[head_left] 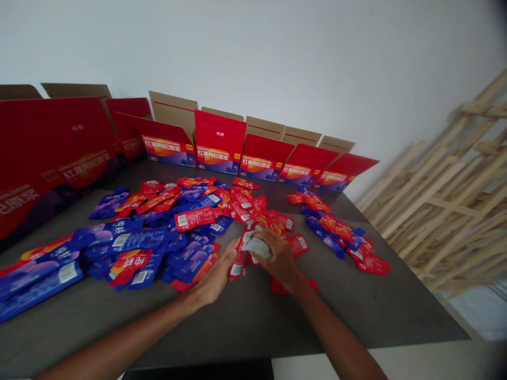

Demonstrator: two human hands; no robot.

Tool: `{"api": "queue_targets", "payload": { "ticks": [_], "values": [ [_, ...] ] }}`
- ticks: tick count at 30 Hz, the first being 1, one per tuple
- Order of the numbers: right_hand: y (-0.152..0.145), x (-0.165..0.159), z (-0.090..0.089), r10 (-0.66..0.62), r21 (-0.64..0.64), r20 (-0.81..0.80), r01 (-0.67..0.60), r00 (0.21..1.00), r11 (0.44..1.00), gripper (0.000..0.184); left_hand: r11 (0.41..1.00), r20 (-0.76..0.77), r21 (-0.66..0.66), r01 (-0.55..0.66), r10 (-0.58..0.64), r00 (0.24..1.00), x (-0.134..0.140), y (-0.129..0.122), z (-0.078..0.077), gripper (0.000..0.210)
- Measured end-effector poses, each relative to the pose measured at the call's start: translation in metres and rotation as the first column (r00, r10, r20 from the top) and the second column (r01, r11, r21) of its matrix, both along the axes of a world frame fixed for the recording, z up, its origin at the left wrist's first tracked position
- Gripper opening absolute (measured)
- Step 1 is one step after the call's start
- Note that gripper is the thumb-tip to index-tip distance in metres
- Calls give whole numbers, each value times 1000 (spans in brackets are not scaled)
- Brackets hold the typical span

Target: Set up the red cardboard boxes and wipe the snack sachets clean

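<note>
My left hand [217,272] is closed on a red pouch [236,268] with a white barcode label, held low over the table's middle. Against that pouch my right hand [278,257] presses a crumpled whitish cloth [255,243], its fingers wrapped round it. Just beyond both hands lies a loose heap of red pouches [241,200]. To the left, blue pouches [190,258] mixed with red ones spread over the table. Under my right wrist, a flat red pouch [279,286] is partly hidden.
Open red cartons [219,142] line the table's back edge along the wall, and larger ones [51,158] stand at left. A row of red and blue pouches [336,227] lies on the dark table [356,311] at right. Wooden slat frames [455,200] lean beyond its right edge.
</note>
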State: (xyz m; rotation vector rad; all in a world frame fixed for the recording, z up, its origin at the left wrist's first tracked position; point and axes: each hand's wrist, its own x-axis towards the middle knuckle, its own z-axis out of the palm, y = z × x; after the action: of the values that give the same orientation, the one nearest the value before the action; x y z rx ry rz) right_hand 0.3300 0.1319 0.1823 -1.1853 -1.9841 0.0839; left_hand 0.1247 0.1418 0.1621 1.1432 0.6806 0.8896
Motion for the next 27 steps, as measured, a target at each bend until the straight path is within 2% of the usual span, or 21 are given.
{"api": "queue_targets", "payload": {
  "ticks": [2,5,10,14,20,23,27],
  "values": [
    [1,4,0,-39,10,-41,40,998,999,35,994,59,-82,79,-74,995,6,-3,3,66],
    [1,6,0,-75,13,-64,76,995,997,29,967,181,-208,148,-111,977,12,-3,7,54],
    [0,7,-1,-90,17,-96,92,991,996,23,937,260,-314,155,-72,963,10,4,10,34],
    [0,7,0,-106,36,-143,112,984,993,23,906,277,-404,128,-12,961,7,8,10,36],
    [1,9,3,-156,62,-188,170,970,984,22,937,239,-348,13,75,968,9,11,15,48],
    [0,8,3,-95,65,-139,104,986,992,23,941,204,-337,-33,107,973,9,12,17,54],
    [-1,0,-1,8,35,6,-8,1000,999,31,945,205,-323,-58,129,970,8,10,10,61]
  ]
}}
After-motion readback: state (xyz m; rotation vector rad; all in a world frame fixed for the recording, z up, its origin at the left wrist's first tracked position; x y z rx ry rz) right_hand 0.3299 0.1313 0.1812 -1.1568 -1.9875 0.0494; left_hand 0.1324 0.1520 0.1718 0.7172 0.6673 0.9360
